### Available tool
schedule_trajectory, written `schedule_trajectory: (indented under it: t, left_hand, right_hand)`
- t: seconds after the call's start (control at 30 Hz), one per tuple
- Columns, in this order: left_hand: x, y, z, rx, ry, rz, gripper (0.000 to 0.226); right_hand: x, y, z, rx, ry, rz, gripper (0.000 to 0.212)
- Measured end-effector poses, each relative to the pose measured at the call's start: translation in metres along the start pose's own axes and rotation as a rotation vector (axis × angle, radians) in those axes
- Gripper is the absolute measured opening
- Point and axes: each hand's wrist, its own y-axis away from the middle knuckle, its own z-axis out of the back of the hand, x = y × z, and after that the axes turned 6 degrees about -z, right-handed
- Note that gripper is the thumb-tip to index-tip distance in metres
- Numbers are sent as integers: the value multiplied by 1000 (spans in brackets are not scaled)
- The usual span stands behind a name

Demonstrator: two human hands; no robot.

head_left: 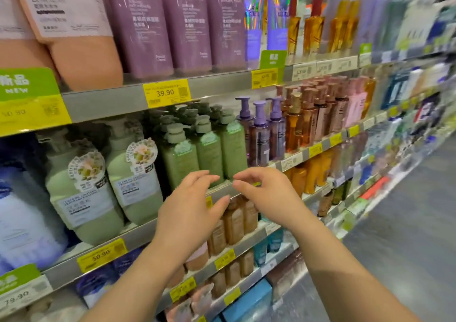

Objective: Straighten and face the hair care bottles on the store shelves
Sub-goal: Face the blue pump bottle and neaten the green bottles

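Green pump bottles (pixel 209 149) stand in rows on the middle shelf, labels facing out. My left hand (pixel 190 208) and my right hand (pixel 264 193) hover just in front of them at the shelf edge (pixel 222 193), fingers spread and curled, holding nothing. Two large pale green bottles (pixel 130 173) with round flower stickers stand to the left. Purple pump bottles (pixel 261 134) and amber pump bottles (pixel 303 124) stand to the right. Brown bottles (pixel 234 223) on the shelf below are partly hidden by my hands.
Tall mauve bottles (pixel 187 25) and peach bottles (pixel 81 38) fill the top shelf. Yellow price tags (pixel 167 95) line the shelf rails. Shelving runs on to the right, blurred. The grey aisle floor (pixel 407 223) lies at the right.
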Motion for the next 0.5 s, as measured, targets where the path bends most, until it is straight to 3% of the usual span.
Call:
schedule_trajectory:
  t: [0.33, 0.5]
  left_hand:
    - [-50, -50, -52, 3, 13, -63, 44]
    - [-88, -105, -91, -35, 13, -55, 43]
  right_hand:
    - [-70, -24, 61, -37, -205, -25, 6]
    - [-105, -75, 113, -20, -199, -16, 10]
